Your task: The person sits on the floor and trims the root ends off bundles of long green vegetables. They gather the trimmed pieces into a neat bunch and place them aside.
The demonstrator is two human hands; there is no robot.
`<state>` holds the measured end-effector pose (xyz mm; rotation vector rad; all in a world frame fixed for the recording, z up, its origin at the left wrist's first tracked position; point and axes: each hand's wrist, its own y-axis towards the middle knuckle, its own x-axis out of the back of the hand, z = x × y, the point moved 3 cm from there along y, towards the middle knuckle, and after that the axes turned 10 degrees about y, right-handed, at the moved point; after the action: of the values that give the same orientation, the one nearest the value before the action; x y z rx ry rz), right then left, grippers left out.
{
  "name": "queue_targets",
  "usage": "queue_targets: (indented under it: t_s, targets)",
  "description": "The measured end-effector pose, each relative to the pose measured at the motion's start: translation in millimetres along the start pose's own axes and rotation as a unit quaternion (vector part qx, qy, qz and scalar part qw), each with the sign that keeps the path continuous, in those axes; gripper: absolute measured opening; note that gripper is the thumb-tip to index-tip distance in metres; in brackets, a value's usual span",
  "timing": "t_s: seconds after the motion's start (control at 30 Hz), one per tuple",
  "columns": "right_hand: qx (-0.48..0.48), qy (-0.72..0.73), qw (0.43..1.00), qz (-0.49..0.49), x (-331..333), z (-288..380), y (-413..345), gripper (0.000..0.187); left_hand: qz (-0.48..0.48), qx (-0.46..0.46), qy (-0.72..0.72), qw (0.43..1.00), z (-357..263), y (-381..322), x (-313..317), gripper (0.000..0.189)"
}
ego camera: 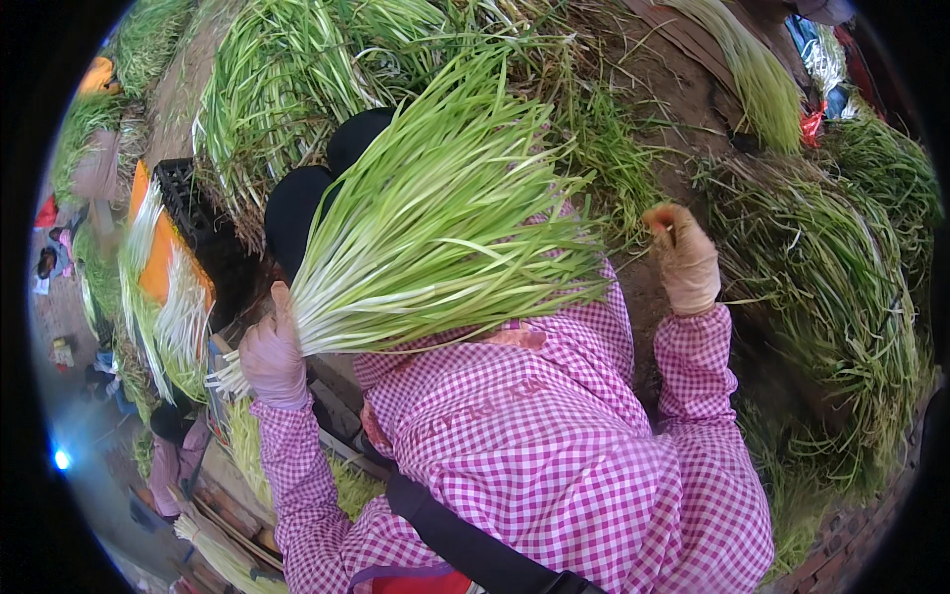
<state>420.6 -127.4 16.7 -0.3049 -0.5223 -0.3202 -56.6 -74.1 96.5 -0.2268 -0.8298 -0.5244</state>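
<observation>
My left hand (pixel 276 356), in a pale glove, grips a bunch of garlic chives (pixel 445 230) near its white stem ends. The white ends (pixel 228 377) stick out beyond the fist to the left. From there the green leaves fan out to the upper right, over my lap and checked sleeved smock (pixel 505 416). My right hand (pixel 684 256), also gloved and stained orange at the fingertips, is raised apart from the bunch. Its fingers are curled in, and I see nothing held in them. A pile of loose chives (pixel 824 297) lies to its right.
Uncleaned chives (pixel 289 96) are heaped ahead of my dark-covered knees. On the left, white-stemmed bunches (pixel 182 319) lie by an orange board (pixel 159 252) and a black plastic crate (pixel 189 200). Another bunch (pixel 749 74) rests at upper right. A person (pixel 174 453) sits at lower left.
</observation>
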Motion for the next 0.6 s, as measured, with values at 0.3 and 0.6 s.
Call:
queue_targets:
  t_s: [0.3, 0.6]
  targets:
    - [0.198, -0.058, 0.956, 0.209, -52.0, 39.1, 15.8, 0.028, -0.002, 0.004, 0.019, 1.0, -2.4, -0.5, 4.1, 0.062]
    - [-0.031, 0.277, 0.959, -0.049, -9.5, -39.2, 38.6, 0.017, 0.023, 0.007, 0.008, 1.0, -0.1, -1.3, -5.1, 0.06]
